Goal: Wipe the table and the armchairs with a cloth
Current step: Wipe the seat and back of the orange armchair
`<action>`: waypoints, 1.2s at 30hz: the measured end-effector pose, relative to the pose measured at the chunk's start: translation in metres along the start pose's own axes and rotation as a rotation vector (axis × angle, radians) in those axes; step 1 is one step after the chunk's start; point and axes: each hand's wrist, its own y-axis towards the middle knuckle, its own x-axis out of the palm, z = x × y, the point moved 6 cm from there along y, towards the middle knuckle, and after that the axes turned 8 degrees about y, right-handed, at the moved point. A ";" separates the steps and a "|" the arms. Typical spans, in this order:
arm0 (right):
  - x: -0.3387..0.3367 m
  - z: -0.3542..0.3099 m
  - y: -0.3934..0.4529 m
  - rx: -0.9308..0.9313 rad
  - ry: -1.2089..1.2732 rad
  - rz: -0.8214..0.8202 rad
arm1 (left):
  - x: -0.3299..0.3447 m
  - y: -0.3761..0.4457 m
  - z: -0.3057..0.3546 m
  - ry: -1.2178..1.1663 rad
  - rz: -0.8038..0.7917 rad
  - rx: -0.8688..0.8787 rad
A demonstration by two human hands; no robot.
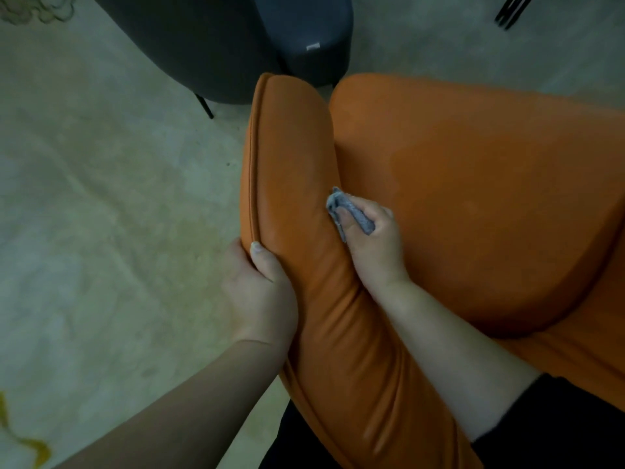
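Note:
An orange leather armchair point(473, 198) fills the right half of the view, its padded armrest point(294, 157) running from the top centre down toward me. My left hand point(260, 292) grips the armrest's outer edge, thumb on top and fingers wrapped round the side. My right hand point(375, 242) holds a small bunched grey cloth point(351, 211) and presses it into the crease where the armrest's inner side meets the seat cushion. Most of the cloth is hidden inside my fist.
A dark grey chair point(216, 45) with thin black legs stands just beyond the armrest, beside a dark blue-grey one point(311, 35). Pale patterned carpet point(101, 198) spreads to the left. Thin black legs point(510, 10) of another piece of furniture show at the top right.

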 end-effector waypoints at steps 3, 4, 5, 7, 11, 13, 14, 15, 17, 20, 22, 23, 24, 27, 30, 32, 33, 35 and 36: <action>-0.012 0.021 -0.008 0.062 0.007 -0.042 | 0.002 -0.001 0.002 -0.028 0.002 -0.014; -0.018 0.029 -0.013 0.115 -0.012 -0.057 | 0.001 -0.002 0.003 -0.024 -0.004 -0.006; -0.024 0.038 -0.018 0.174 -0.048 -0.070 | 0.001 -0.002 0.003 -0.026 -0.013 -0.008; -0.036 0.049 -0.026 0.243 -0.125 -0.075 | 0.002 0.000 0.002 -0.042 -0.013 -0.020; -0.049 0.032 -0.030 0.226 -0.059 -0.016 | 0.003 0.002 0.003 -0.025 -0.016 -0.010; -0.048 0.014 -0.032 0.196 -0.054 -0.024 | 0.001 0.001 0.004 -0.034 -0.027 -0.005; -0.049 0.004 -0.033 0.183 -0.038 -0.020 | 0.000 0.000 0.005 -0.046 -0.041 0.001; -0.049 -0.006 -0.036 0.170 0.000 -0.019 | 0.000 -0.001 0.005 -0.061 -0.063 0.006; -0.048 -0.024 -0.044 0.124 0.061 -0.026 | -0.001 -0.004 0.008 -0.083 -0.108 0.032; -0.048 -0.043 -0.057 0.089 0.068 -0.034 | -0.002 -0.004 0.010 -0.006 -0.187 0.080; -0.047 -0.049 -0.064 0.079 0.063 -0.026 | -0.002 -0.002 0.008 0.082 -0.253 0.132; -0.046 -0.051 -0.067 0.085 0.043 -0.012 | -0.003 -0.001 0.006 0.121 -0.286 0.169; -0.046 -0.051 -0.069 0.095 0.026 0.005 | -0.005 0.000 0.005 0.158 -0.315 0.206; -0.039 -0.059 -0.075 0.099 0.012 0.051 | -0.012 0.004 0.003 0.288 -0.381 0.315; -0.025 -0.076 -0.080 0.031 0.054 0.060 | -0.021 0.012 0.000 0.391 -0.437 0.407; -0.015 -0.086 -0.083 -0.005 0.075 0.085 | -0.029 0.020 0.000 0.432 -0.451 0.468; -0.010 -0.088 -0.085 -0.004 0.087 0.096 | -0.034 0.024 0.001 0.460 -0.447 0.498; -0.001 -0.091 -0.086 -0.020 0.084 0.141 | -0.045 0.031 0.000 0.524 -0.443 0.556; 0.002 -0.093 -0.087 -0.034 0.078 0.173 | -0.049 0.034 -0.001 0.542 -0.443 0.583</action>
